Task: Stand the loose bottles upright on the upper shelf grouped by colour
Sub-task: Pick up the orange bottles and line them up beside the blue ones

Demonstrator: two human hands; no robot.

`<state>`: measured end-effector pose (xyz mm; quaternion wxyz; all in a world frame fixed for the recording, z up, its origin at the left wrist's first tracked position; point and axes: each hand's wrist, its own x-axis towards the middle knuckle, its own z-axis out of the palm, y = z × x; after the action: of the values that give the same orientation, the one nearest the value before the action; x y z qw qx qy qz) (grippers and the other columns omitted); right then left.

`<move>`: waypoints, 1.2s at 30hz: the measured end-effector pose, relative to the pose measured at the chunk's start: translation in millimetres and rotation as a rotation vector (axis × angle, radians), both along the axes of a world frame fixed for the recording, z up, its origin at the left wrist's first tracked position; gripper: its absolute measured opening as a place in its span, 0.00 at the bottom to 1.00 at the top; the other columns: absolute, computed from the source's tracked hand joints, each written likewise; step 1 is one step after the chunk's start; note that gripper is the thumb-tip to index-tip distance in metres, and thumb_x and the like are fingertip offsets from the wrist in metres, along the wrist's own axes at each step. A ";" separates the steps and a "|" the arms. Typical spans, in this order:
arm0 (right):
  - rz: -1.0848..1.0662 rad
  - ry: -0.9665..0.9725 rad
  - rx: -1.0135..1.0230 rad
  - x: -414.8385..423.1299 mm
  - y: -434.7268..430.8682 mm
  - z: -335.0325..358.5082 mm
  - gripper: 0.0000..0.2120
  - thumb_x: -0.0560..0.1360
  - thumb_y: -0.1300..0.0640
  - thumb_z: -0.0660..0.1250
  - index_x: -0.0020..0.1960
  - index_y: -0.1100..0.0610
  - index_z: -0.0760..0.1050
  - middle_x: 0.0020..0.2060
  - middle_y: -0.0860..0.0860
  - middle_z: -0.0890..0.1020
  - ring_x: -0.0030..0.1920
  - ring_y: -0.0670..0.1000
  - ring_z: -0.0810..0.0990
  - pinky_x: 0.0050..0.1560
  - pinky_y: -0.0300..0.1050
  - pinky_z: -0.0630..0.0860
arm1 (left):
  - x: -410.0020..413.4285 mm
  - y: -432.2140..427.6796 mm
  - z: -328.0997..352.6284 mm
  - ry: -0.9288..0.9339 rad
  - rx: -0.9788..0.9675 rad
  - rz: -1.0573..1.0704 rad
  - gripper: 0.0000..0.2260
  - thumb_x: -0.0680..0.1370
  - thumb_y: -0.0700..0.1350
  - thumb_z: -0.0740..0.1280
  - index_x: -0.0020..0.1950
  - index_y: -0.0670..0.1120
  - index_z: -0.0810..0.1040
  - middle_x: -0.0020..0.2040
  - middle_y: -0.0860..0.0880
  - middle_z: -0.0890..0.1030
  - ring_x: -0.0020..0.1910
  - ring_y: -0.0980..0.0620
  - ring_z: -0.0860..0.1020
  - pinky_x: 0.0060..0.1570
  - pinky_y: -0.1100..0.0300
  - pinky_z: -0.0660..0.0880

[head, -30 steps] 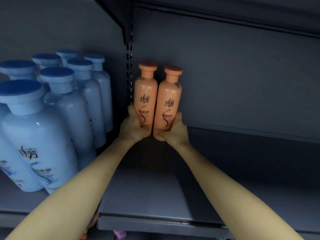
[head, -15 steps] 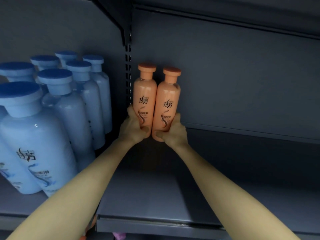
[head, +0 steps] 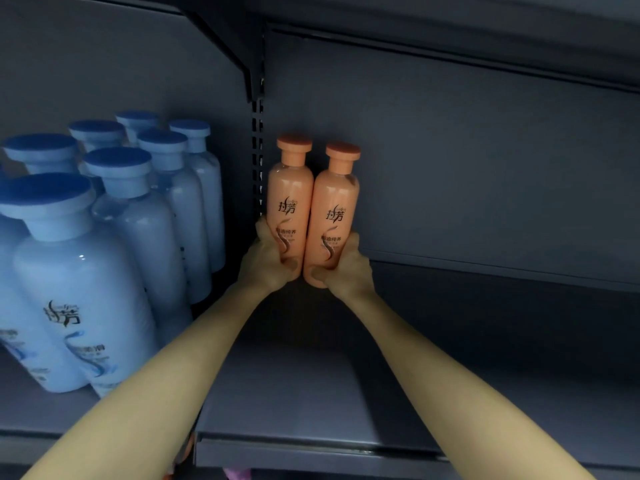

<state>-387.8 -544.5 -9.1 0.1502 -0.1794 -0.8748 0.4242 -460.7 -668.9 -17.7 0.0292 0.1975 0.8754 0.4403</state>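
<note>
Two orange bottles stand upright side by side at the back left corner of the grey upper shelf (head: 450, 393). My left hand (head: 268, 263) grips the lower part of the left orange bottle (head: 290, 195). My right hand (head: 343, 270) grips the lower part of the right orange bottle (head: 335, 206). The two bottles touch each other, labels facing me. Their bases are hidden behind my fingers, so whether they rest on the shelf cannot be told.
Several light blue bottles (head: 152, 216) with dark blue caps stand upright in a group on the neighbouring shelf section to the left. A slotted upright post (head: 258, 161) divides the two sections. To the right of the orange pair lies bare shelf. Another shelf hangs overhead.
Both hands and the two orange bottles have shifted very slightly left and deeper toward the back corner. The grips are unchanged.
</note>
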 end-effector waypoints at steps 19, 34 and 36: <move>0.135 -0.396 0.381 69.0 1.0 -10.9 0.26 0.79 0.45 0.56 0.75 0.48 0.56 0.71 0.54 0.66 0.69 0.59 0.66 0.67 0.56 0.67 | 57.1 -15.4 -4.1 0.016 -0.510 0.009 0.25 0.79 0.55 0.59 0.74 0.49 0.60 0.68 0.42 0.68 0.63 0.43 0.71 0.57 0.52 0.74; 0.248 -0.406 0.507 188.4 15.3 0.4 0.27 0.79 0.47 0.57 0.75 0.54 0.57 0.68 0.59 0.68 0.66 0.63 0.67 0.63 0.57 0.69 | 179.3 -10.5 -6.7 0.060 -0.515 0.121 0.25 0.77 0.55 0.62 0.70 0.44 0.66 0.65 0.39 0.69 0.62 0.37 0.71 0.57 0.48 0.73; 0.285 -0.392 0.518 199.1 9.5 1.1 0.27 0.79 0.47 0.57 0.75 0.54 0.58 0.68 0.59 0.68 0.66 0.63 0.68 0.63 0.57 0.70 | 198.3 -18.8 -6.0 0.063 -0.502 0.151 0.24 0.77 0.54 0.62 0.69 0.44 0.66 0.65 0.39 0.70 0.62 0.37 0.71 0.57 0.47 0.73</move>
<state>-188.7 -534.9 -8.0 -0.0405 -0.0897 -0.9818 0.1627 -262.4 -687.7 -23.7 0.0174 0.1319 0.9699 0.2037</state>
